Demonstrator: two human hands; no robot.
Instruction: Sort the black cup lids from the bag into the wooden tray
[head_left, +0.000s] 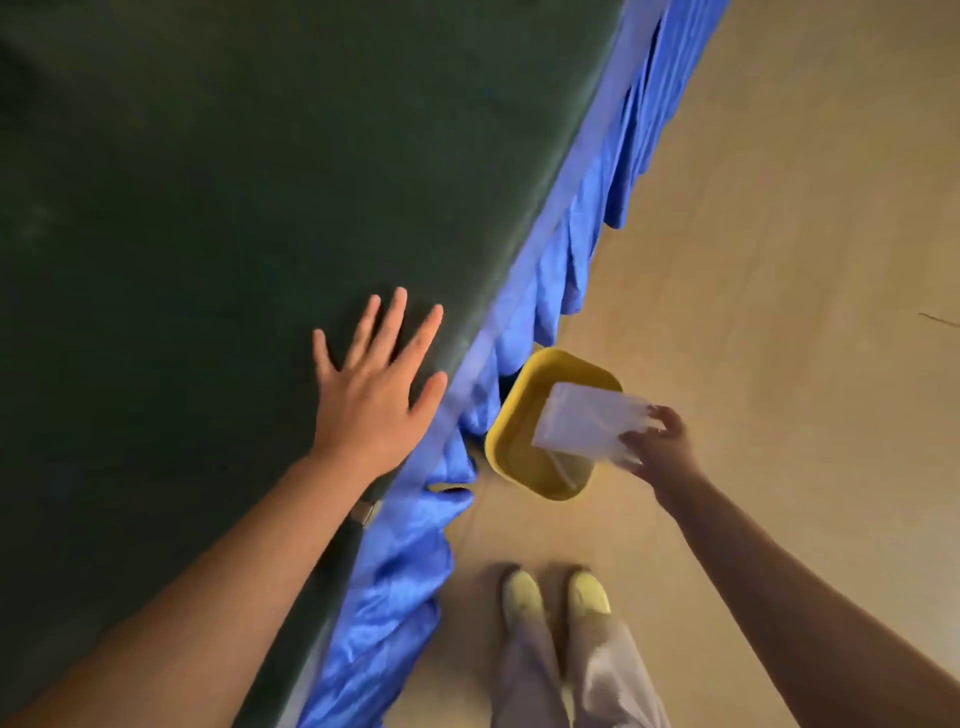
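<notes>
My right hand pinches the edge of a clear plastic bag and holds it over a yellow bin that stands on the floor beside the table. The bag looks empty and see-through. My left hand lies flat with fingers spread on the dark green table top, close to its edge. No black lids and no wooden tray are in view.
A blue pleated cloth skirt hangs along the table edge, running from lower left to upper right. The floor is light wood. My feet in pale shoes stand just below the bin.
</notes>
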